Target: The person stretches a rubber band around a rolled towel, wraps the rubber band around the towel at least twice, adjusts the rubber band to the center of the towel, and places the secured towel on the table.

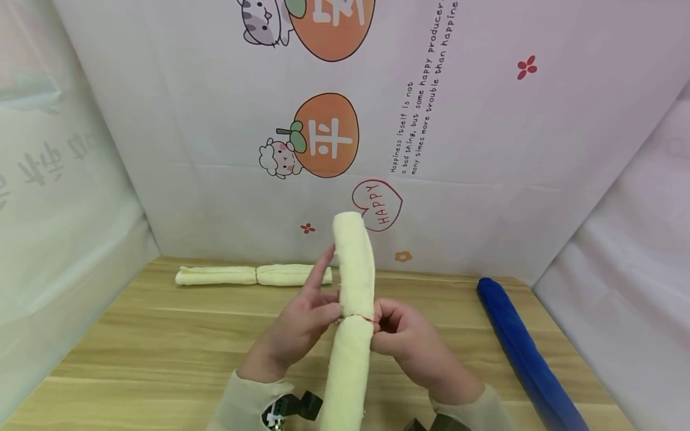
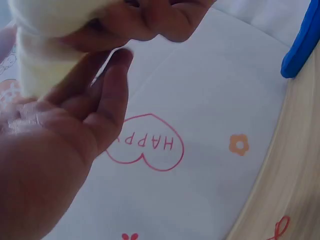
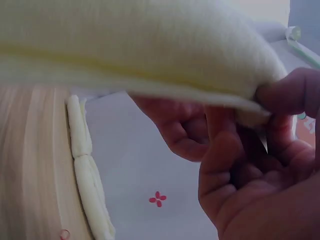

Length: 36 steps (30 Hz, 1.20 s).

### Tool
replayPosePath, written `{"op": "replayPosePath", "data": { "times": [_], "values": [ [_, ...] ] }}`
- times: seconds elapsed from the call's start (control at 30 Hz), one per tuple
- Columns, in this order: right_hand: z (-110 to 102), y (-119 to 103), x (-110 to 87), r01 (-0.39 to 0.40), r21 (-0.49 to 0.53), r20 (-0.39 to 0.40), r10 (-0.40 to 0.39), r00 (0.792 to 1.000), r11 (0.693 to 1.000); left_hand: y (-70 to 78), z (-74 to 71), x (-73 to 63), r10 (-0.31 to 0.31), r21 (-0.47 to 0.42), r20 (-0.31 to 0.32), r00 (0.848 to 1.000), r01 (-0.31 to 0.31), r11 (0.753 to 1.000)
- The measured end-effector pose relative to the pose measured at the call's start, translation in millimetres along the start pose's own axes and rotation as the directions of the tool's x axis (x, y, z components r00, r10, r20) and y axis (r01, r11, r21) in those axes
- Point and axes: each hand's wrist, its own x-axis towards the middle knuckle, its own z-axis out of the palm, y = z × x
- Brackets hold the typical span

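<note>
A pale yellow rolled towel (image 1: 353,263) stands tilted upright between my hands, its lower end running out of the head view. Round its middle runs a thin red band (image 1: 358,317), which pulls the cloth in slightly. My left hand (image 1: 299,326) holds the roll from the left, thumb at the band and one finger stretched up along the side. On the opposite side, my right hand (image 1: 406,341) pinches the band with curled fingers at the roll's right edge. The left wrist view shows fingers of both hands meeting behind the towel (image 2: 47,65), which hides part of their grip.
Another pale yellow rolled towel (image 1: 215,275), drawn in at its middle, lies along the table's back edge. A blue roll (image 1: 520,341) lies at the right. A small red loop (image 2: 282,227) is on the wooden table (image 1: 135,341). Printed white sheeting (image 1: 458,227) encloses the back and sides.
</note>
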Motion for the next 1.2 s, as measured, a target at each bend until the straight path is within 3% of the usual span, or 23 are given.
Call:
{"op": "replayPosePath", "data": {
  "times": [0.1, 0.23, 0.33, 0.4, 0.5, 0.6, 0.73, 0.83, 1.03, 1.1, 1.2],
  "values": [
    [-0.9, 3.9, 1.6, -0.017, 0.052, 0.082, 0.013, 0.997, 0.999, -0.9, 1.0, -0.2, -0.046, -0.013, 0.007, 0.999, 0.046, 0.999],
    [0.3, 6.0, 2.4, -0.04, 0.019, 0.124, 0.037, 0.992, 0.999, -0.7, 2.2, 1.1, -0.046, 0.025, -0.126, 0.991, 0.05, 0.998],
    [1.5, 4.1, 2.4, -0.053, -0.088, 0.078, 0.06, 0.995, 0.995, -0.6, 3.9, 2.3, -0.068, 0.156, -0.253, 0.965, 0.11, 0.982],
    [2.7, 1.5, 2.3, -0.081, -0.188, 0.012, 0.085, 0.996, 0.979, -1.1, 6.4, 3.6, -0.08, 0.266, -0.322, 0.943, 0.171, 0.949],
    [5.1, -2.3, 2.5, -0.142, -0.322, -0.077, 0.123, 0.989, 0.936, -3.0, 10.5, 5.0, -0.069, 0.397, -0.389, 0.919, 0.235, 0.887],
    [7.2, -4.5, 2.9, -0.172, -0.413, -0.137, 0.126, 0.982, 0.894, -5.0, 13.5, 5.1, -0.018, 0.511, -0.415, 0.91, 0.249, 0.823],
    [9.0, -6.6, 4.3, -0.201, -0.495, -0.225, 0.099, 0.969, 0.845, -6.6, 14.7, 4.7, 0.055, 0.659, -0.388, 0.92, 0.236, 0.714],
    [12.0, -9.1, 6.3, -0.214, -0.53, -0.264, 0.08, 0.961, 0.821, -7.4, 15.8, 5.1, 0.091, 0.718, -0.352, 0.932, 0.206, 0.665],
    [25.4, -12.7, 6.6, -0.11, -0.655, -0.213, -0.043, 0.976, 0.747, -10.0, 17.9, 6.9, 0.179, 0.778, -0.317, 0.931, 0.148, 0.611],
    [30.8, -12.8, 3.3, -0.073, -0.716, -0.186, -0.09, 0.978, 0.694, -10.5, 17.1, 6.4, 0.182, 0.775, -0.338, 0.923, 0.164, 0.611],
    [36.7, -11.0, -3.5, -0.02, -0.796, -0.144, -0.158, 0.977, 0.605, -9.8, 15.4, 5.5, 0.154, 0.736, -0.404, 0.902, 0.221, 0.64]
  ]
}}
